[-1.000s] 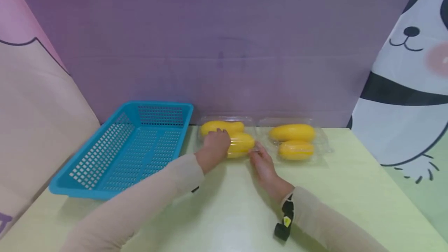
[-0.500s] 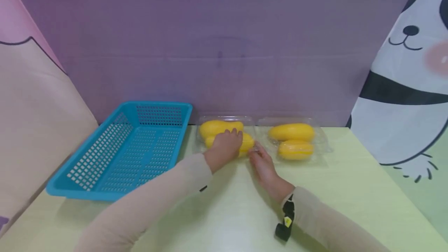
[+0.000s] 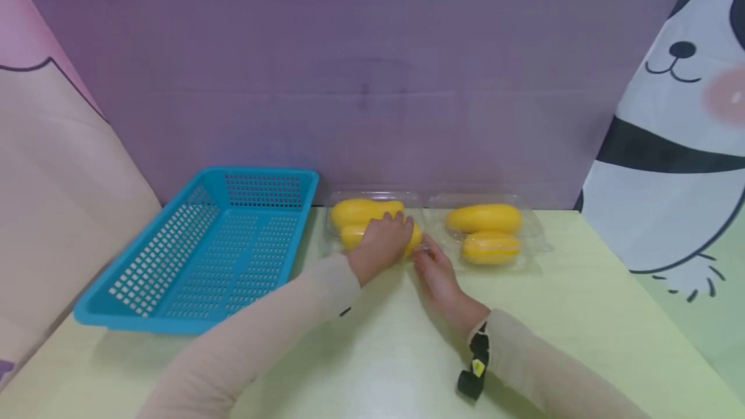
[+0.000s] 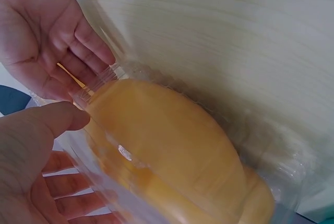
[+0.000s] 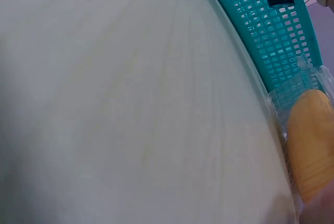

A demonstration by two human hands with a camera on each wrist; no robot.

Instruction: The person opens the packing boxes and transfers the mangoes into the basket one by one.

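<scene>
In the head view my left hand (image 3: 384,241) lies over the front one of two yellow oblong fruits (image 3: 352,236) in a clear plastic clamshell box (image 3: 381,196). Its fingers stretch across the top, towards the box's right end. At that right end, the curled fingers and thumb of my right hand (image 3: 438,280) hold the box's edge. From the left wrist, the smooth yellow fruit (image 4: 172,135) shows under clear plastic, with my left thumb (image 4: 68,117) by the edge and my right hand (image 4: 49,38) opposite. The fruit's exact kind is unclear.
A second clear box (image 3: 538,235) stands to the right, also with two yellow fruits (image 3: 484,219). A blue perforated plastic basket (image 3: 151,325) stands left on the pale table (image 3: 378,354). The purple backdrop (image 3: 372,83) rises right behind the boxes.
My left hand has slid rightward along the front fruit's top, nearer to my right hand. My right hand has stayed at the box's right end.
</scene>
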